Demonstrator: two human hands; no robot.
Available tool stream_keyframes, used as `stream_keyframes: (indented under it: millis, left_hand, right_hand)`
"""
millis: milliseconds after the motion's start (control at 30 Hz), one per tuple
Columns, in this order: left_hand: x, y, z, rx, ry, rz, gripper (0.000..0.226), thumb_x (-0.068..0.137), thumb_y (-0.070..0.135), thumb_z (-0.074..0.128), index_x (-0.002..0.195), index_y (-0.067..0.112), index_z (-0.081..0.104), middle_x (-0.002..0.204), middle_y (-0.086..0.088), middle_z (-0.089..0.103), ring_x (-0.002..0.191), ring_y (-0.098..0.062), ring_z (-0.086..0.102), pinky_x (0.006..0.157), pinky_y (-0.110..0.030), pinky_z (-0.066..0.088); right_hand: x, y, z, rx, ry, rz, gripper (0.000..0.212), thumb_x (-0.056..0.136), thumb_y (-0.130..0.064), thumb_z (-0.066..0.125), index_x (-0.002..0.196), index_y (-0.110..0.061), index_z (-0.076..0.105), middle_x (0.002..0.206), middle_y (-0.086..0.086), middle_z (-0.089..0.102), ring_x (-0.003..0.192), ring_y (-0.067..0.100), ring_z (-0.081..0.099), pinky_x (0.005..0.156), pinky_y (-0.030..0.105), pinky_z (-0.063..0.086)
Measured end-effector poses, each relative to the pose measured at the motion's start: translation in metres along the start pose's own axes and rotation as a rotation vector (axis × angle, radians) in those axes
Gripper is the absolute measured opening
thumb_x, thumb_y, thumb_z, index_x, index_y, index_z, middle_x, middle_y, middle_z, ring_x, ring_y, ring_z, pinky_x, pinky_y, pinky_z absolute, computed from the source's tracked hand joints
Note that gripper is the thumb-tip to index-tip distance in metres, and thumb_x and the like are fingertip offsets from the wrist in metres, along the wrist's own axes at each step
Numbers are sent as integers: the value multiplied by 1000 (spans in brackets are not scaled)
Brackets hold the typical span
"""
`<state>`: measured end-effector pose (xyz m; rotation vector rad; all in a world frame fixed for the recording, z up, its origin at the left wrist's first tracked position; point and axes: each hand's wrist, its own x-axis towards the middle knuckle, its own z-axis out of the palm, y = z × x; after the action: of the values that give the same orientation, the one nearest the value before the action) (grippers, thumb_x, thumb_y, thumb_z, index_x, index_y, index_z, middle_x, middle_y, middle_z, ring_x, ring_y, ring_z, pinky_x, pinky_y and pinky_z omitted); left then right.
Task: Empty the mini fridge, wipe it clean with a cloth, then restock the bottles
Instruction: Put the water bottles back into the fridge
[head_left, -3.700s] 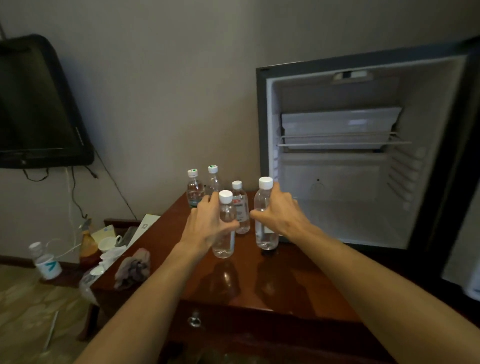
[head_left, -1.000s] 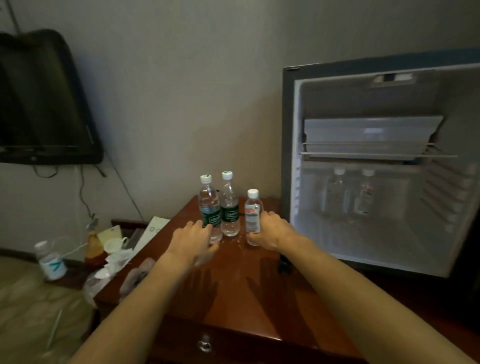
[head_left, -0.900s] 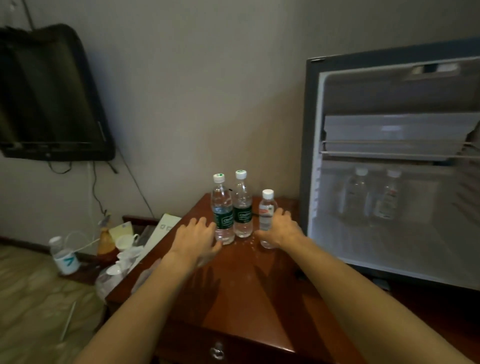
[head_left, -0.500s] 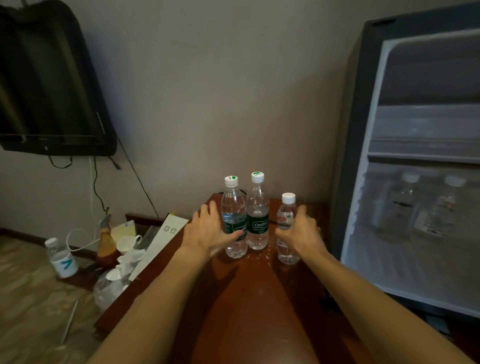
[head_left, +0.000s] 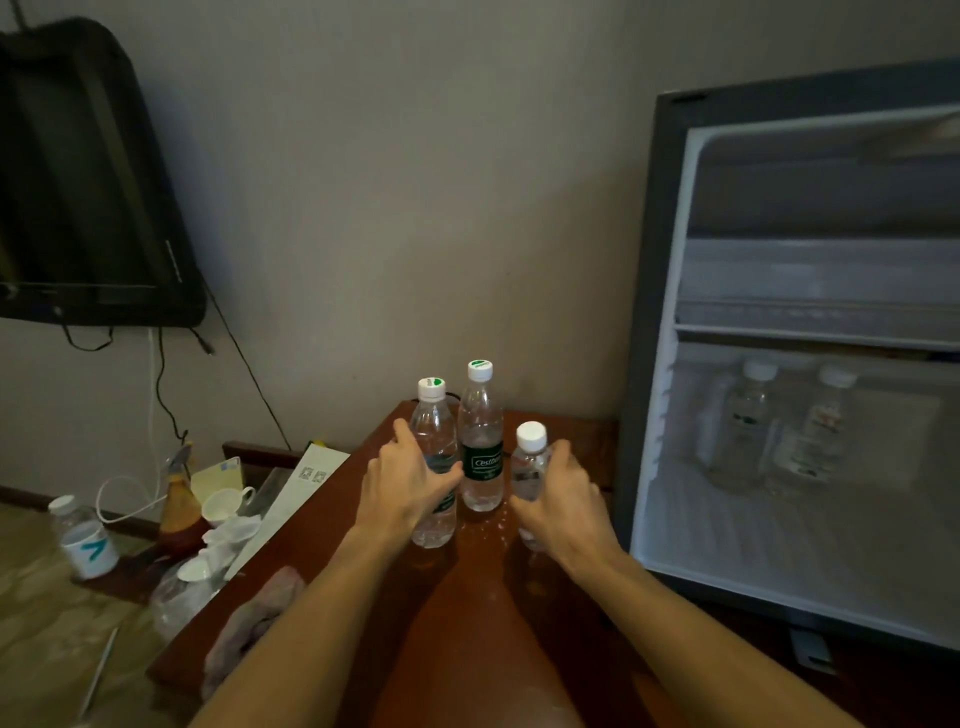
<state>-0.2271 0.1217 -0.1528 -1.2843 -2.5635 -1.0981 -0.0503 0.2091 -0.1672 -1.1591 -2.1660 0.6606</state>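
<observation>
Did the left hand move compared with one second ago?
Yes. The left hand has gone forward onto the left green-label bottle, which stands where it stood beside the taller green-label bottle.

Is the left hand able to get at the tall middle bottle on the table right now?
Probably not directly: the left hand already grips the left bottle. The middle bottle stands just beyond it, with nothing else in the way.

Head-worn view, forward and downward.

glossy wooden table (head_left: 467, 649), clear plastic bottles (head_left: 481, 447)
</observation>
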Motion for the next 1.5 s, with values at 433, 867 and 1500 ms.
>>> stream_keyframes:
  millis: [433,867,1500]
  left_hand:
    - [-95,44,-49,251,-58,260,68,65,72,69,103,27,35,91,3,65,76,-16,67,69,-38,62]
    - [-152,237,24,126,-143,612,80,69,73,67,117,15,43,87,0,65,78,-23,67,69,-41,59]
    - [-72,322,172,-348,-180,471,89,73,50,85,137,13,35,116,-8,68,98,-26,70,75,-35,58]
  right_hand:
    - [-99,0,-90,-61,-40,-33,69,72,-45,76,124,-21,38,106,1,63,93,21,65,82,41,59]
    - [-93,143,-253,-172,227,316,43,70,-42,82,99,-20,59,89,-1,67,72,14,67,64,37,61]
    - [11,219,-262,-118,426,348,79,78,-37,80,136,-4,39,129,18,59,113,34,60,87,38,53]
